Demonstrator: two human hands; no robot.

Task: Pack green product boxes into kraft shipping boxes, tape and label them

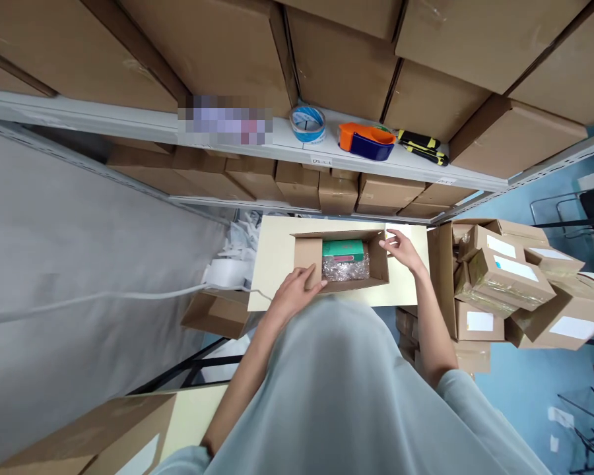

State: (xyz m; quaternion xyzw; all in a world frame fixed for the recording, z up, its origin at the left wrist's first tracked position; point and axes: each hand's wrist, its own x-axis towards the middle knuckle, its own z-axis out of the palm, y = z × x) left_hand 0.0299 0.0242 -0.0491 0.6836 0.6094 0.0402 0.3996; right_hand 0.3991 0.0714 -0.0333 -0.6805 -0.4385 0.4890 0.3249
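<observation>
An open cardboard box (380, 267) sits on the pale tabletop in front of me. In it lie a green box (343, 249) and clear bubble wrap (345, 269). The left end flap (307, 254) of the cardboard box is folded inward. My left hand (296, 290) rests on that flap and the near left edge, its fingers apart. At the right end of the box is my right hand (400, 249), with thumb and forefinger apart by the rim; whether it touches the cardboard I cannot tell.
Above the table, a shelf (277, 135) holds blue tape (307, 124), an orange and blue tape dispenser (366, 140) and black-yellow cutters (422, 146). Packed cartons (512, 277) are piled at the right. Crumpled white packing (240, 241) and an open carton (218, 313) lie left.
</observation>
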